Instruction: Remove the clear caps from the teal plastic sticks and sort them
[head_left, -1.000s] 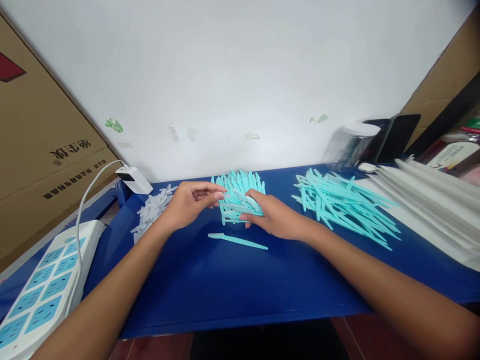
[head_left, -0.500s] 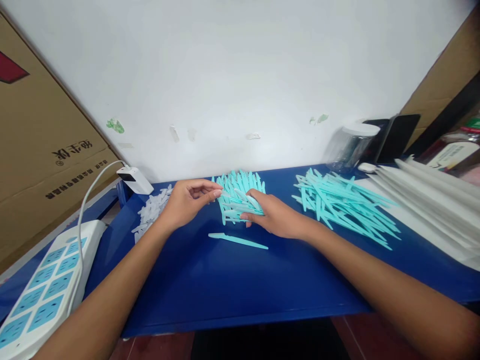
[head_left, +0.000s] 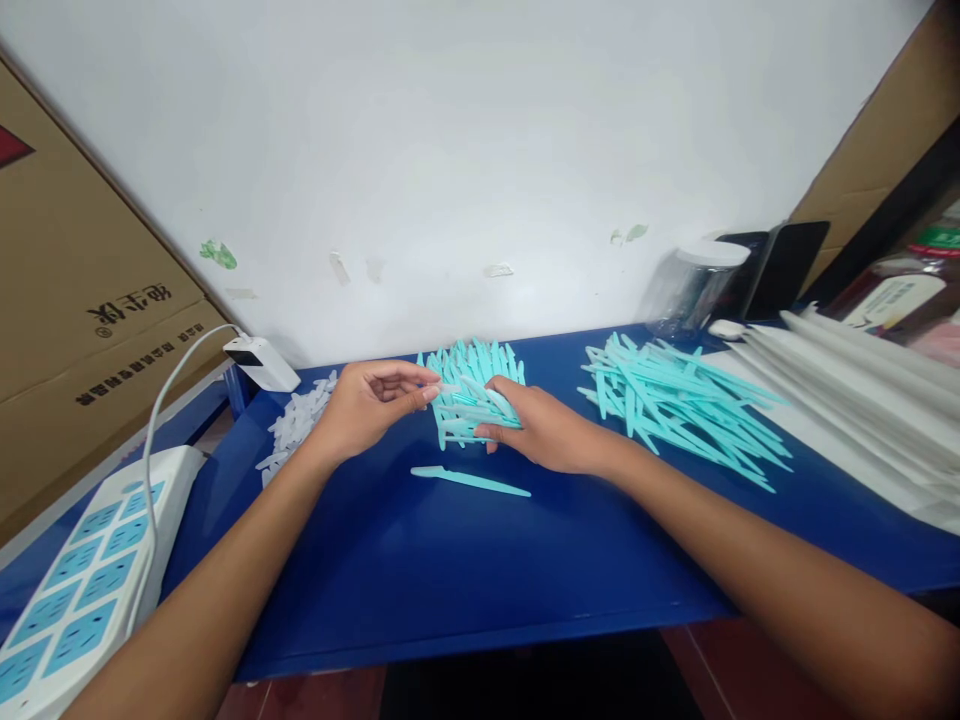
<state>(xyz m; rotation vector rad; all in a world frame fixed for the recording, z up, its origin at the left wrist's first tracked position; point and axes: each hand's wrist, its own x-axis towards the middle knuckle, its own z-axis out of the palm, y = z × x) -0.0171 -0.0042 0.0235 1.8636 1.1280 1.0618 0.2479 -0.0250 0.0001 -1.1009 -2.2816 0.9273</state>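
Sticks [head_left: 480, 412], turquoise and bunched sideways, fill the right hand [head_left: 551, 430]; its grip is closed around them, thumb on the near side, above the middle of the blue bench [head_left: 450, 570]; the left hand [head_left: 365, 405] makes a narrow pinch of thumb and finger, right beside the ends of that bunch; at its fingertips is what looks like a small clear piece [head_left: 449, 388], though it is too pale and small to make out well; behind the bunch lies a back row [head_left: 474, 360] of more such sticks, side by side, near the white wall [head_left: 450, 150]; one loose stick [head_left: 471, 482] lies on the near side of the hands; a messier heap [head_left: 682, 405] sits to the right, near some white sheets [head_left: 862, 400]; beyond the left forearm is a pile of small clear caps [head_left: 300, 415], near a white plug box [head_left: 261, 362]; a power strip [head_left: 82, 570] lies at the far left; a lidded jar [head_left: 697, 290] stands at the back right.
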